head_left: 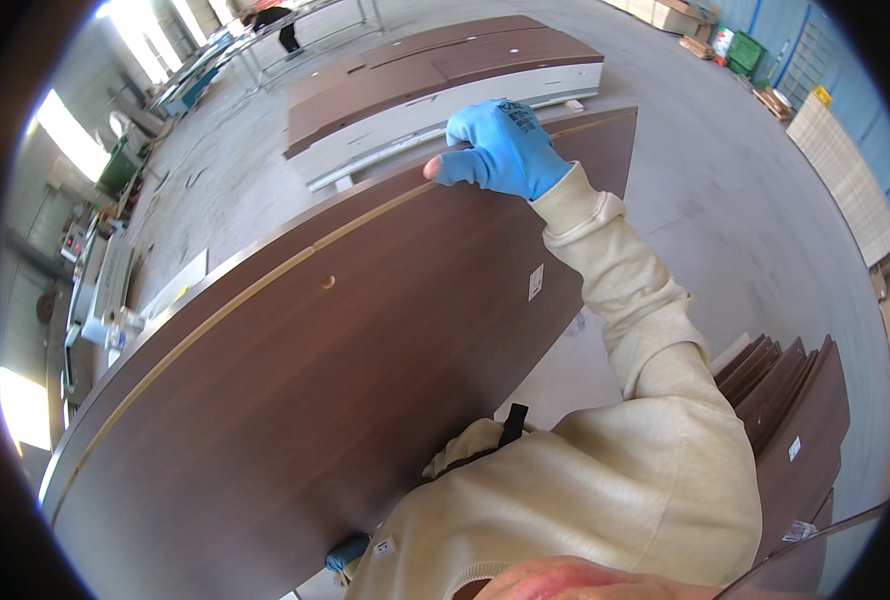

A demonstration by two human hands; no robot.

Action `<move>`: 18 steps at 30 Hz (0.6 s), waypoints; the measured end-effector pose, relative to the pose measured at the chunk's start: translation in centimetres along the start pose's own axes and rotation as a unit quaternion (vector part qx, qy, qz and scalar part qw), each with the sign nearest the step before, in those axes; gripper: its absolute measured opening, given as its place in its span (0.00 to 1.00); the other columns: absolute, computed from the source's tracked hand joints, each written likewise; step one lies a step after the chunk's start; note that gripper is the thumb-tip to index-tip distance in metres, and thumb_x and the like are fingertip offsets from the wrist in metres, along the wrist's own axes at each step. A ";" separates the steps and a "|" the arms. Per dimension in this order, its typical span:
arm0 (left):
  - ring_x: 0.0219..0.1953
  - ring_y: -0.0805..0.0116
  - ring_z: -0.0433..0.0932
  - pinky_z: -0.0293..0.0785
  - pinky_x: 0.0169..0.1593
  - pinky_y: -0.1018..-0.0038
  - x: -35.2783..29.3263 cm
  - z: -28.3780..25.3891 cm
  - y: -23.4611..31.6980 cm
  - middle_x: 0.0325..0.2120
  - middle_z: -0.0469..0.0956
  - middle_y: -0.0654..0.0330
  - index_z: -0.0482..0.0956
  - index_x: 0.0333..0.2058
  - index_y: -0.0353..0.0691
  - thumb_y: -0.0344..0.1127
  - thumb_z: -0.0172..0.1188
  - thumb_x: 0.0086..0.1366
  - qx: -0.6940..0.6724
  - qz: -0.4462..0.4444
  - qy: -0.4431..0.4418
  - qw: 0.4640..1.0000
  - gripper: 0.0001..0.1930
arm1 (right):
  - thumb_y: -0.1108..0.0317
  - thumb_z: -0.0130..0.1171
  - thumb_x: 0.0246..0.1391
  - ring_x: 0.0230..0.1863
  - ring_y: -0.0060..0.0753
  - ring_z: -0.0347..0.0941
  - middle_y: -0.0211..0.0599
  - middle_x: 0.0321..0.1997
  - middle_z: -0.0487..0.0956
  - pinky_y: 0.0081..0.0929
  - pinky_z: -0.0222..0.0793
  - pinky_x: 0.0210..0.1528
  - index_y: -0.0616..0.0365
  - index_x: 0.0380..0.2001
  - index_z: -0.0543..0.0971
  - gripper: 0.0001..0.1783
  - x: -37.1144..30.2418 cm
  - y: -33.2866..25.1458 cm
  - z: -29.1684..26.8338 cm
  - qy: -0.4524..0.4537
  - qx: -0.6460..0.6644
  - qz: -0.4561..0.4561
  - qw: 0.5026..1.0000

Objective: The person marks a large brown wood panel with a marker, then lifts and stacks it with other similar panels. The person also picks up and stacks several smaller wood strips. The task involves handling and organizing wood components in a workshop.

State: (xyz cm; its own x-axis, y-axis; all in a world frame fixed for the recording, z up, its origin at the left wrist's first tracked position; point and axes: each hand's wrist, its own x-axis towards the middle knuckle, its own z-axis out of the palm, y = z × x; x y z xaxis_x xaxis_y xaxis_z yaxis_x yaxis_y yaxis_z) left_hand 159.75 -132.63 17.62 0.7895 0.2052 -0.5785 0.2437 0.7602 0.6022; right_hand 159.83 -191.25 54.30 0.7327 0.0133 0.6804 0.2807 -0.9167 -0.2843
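A large dark-brown door panel (pixel 365 360) stands on edge, tilted, in front of my body. A pale groove runs along its upper edge, and its near face carries a small round hole and a white label (pixel 535 283). My right hand (pixel 505 150), in a blue glove with a bare thumb tip, is closed over that upper edge. Low down by the panel's near side shows a bit of my left hand (pixel 347 552), also blue-gloved; its fingers are hidden. A black strap (pixel 512 425) lies across my cream sweatshirt.
Beyond the panel lies a stack of brown, white-sided panels (pixel 445 75) on supports. More brown panels (pixel 795 410) lean together at my right. Pale boards (pixel 850 170) line the blue wall, near a green bin (pixel 745 52). A person (pixel 285 30) bends by a metal frame far off.
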 end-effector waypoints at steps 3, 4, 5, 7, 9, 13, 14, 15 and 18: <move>0.70 0.49 0.60 0.56 0.70 0.43 4.5 8.1 -4.6 0.69 0.65 0.58 0.69 0.67 0.51 0.78 0.38 0.60 0.008 -0.012 -0.016 1.000 0.46 | 0.17 0.57 0.42 0.20 0.49 0.70 0.43 0.14 0.70 0.41 0.67 0.27 0.57 0.11 0.74 0.47 1.1 8.3 -2.3 0.010 -0.010 0.033 0.999; 0.70 0.49 0.60 0.56 0.70 0.43 5.6 10.9 -6.1 0.69 0.65 0.58 0.69 0.67 0.51 0.78 0.38 0.60 0.015 -0.019 -0.020 1.000 0.46 | 0.17 0.57 0.43 0.20 0.50 0.70 0.44 0.14 0.70 0.42 0.67 0.28 0.58 0.11 0.74 0.47 1.7 11.1 -3.3 0.009 -0.024 0.040 0.999; 0.70 0.49 0.60 0.56 0.70 0.43 6.8 13.7 -7.6 0.69 0.65 0.58 0.69 0.67 0.51 0.78 0.38 0.60 0.019 -0.026 -0.024 0.999 0.46 | 0.18 0.57 0.43 0.20 0.51 0.70 0.45 0.15 0.70 0.42 0.67 0.28 0.58 0.11 0.74 0.47 2.2 14.0 -4.3 0.009 -0.038 0.047 0.998; 0.70 0.49 0.60 0.56 0.70 0.43 9.0 19.7 -11.2 0.69 0.65 0.58 0.69 0.67 0.51 0.77 0.38 0.60 0.028 -0.043 -0.037 0.998 0.46 | 0.19 0.58 0.44 0.21 0.52 0.70 0.47 0.15 0.70 0.43 0.68 0.28 0.60 0.12 0.74 0.47 3.3 19.9 -6.7 0.001 -0.091 0.069 0.993; 0.70 0.49 0.60 0.56 0.70 0.43 11.2 26.2 -14.8 0.69 0.65 0.58 0.69 0.67 0.51 0.77 0.38 0.61 0.042 -0.061 -0.055 0.996 0.46 | 0.19 0.57 0.44 0.20 0.51 0.70 0.46 0.14 0.69 0.42 0.68 0.28 0.58 0.13 0.74 0.46 4.7 26.0 -9.4 0.052 -0.127 0.075 0.988; 0.70 0.49 0.60 0.56 0.70 0.43 13.6 37.3 -22.7 0.69 0.66 0.58 0.69 0.67 0.51 0.77 0.38 0.61 0.059 -0.097 -0.084 0.990 0.46 | 0.20 0.58 0.46 0.21 0.43 0.72 0.39 0.15 0.72 0.38 0.68 0.31 0.55 0.15 0.78 0.43 7.7 36.1 -14.7 0.062 -0.159 0.159 0.972; 0.70 0.49 0.60 0.56 0.70 0.43 14.0 39.8 -24.9 0.69 0.66 0.58 0.69 0.67 0.51 0.77 0.38 0.61 0.057 -0.107 -0.093 0.988 0.45 | 0.21 0.58 0.47 0.22 0.42 0.72 0.38 0.15 0.72 0.38 0.69 0.31 0.55 0.15 0.79 0.42 8.2 38.9 -15.4 0.070 -0.169 0.173 0.968; 0.70 0.49 0.61 0.56 0.70 0.43 14.4 42.3 -26.9 0.69 0.66 0.58 0.69 0.67 0.51 0.77 0.38 0.61 0.060 -0.112 -0.094 0.987 0.45 | 0.21 0.58 0.48 0.23 0.44 0.73 0.39 0.16 0.73 0.39 0.69 0.32 0.55 0.15 0.79 0.42 8.4 41.8 -16.0 0.056 -0.180 0.203 0.961; 0.70 0.49 0.61 0.56 0.70 0.43 15.5 50.3 -34.2 0.69 0.66 0.58 0.70 0.67 0.52 0.76 0.38 0.61 0.047 -0.123 -0.114 0.985 0.45 | 0.22 0.57 0.49 0.26 0.49 0.76 0.43 0.18 0.76 0.41 0.71 0.35 0.56 0.17 0.80 0.42 9.1 51.8 -18.3 0.022 -0.215 0.259 0.941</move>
State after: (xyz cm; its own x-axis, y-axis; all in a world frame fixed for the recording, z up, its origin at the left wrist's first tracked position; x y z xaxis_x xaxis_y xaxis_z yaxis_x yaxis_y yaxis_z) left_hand 191.98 -186.42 15.70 0.8030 -0.1307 -0.5815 0.4868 0.7067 0.5134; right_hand 169.65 -245.88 58.10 0.6728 -0.4873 0.5566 -0.3911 -0.8730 -0.2914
